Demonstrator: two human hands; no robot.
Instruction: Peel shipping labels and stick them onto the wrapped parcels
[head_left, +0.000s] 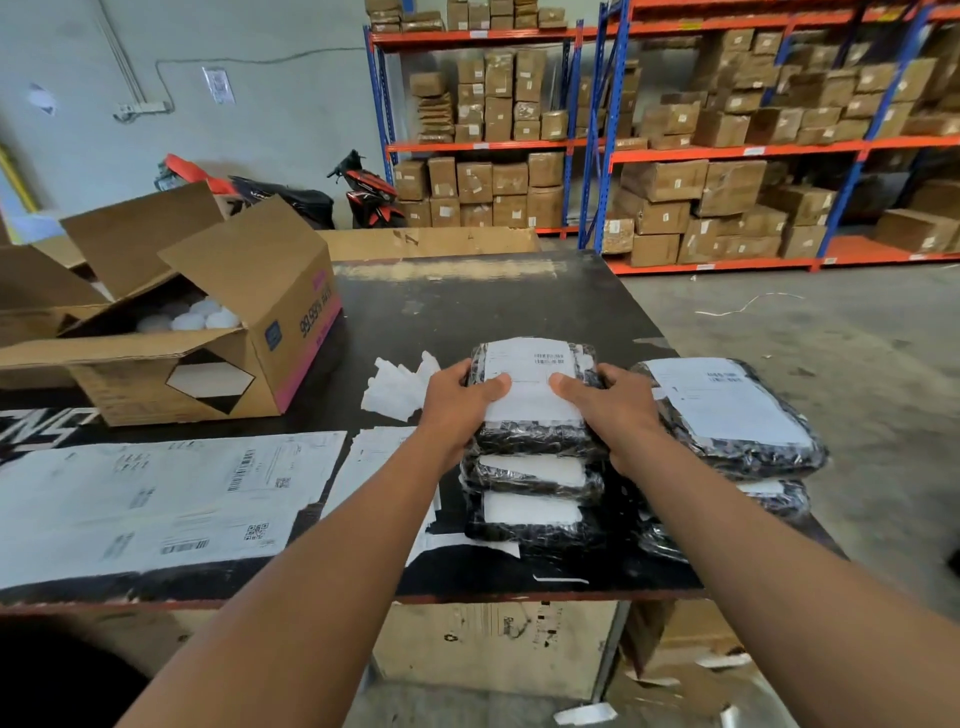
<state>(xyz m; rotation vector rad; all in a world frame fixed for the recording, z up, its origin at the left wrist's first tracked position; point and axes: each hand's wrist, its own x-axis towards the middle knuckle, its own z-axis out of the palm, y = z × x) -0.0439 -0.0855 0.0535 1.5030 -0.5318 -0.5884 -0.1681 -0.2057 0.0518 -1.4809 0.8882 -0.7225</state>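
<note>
- Head view, nearest first: both forearms are stretched forward over the table (467, 301) edge; printed label sheets (156, 499) are laid flat at near left
- Centre-right: the top parcel (535, 441) is carried on a stack (530, 483) of black wrapped parcels, three high; a white label is seen on each lower one
- Grip: left hand (457, 400) is wrapped round the top parcel's left side, right hand (618, 405) round its right side; both thumbs are pressed flat on the shipping label (530, 374), hands apart with the label between them
- Step is judged as pressing the label down; it looks fully laid, so this parcel is close to done
- Handling, judged: glossy film wrap, likely slippery; contents look soft and lumpy, so some give is expected; probably light. Hold is best taken at the two sides, with pressure worked from label centre outward so creases are avoided
- Just right: second stack (769, 457), top one labelled
- Beyond the left hand: white backing scraps (395, 389) are piled
- Further left: open carton (260, 291), white round items inside
- Far: racking (727, 150) loaded with brown boxes, scooter (369, 192) parked by the wall
</note>
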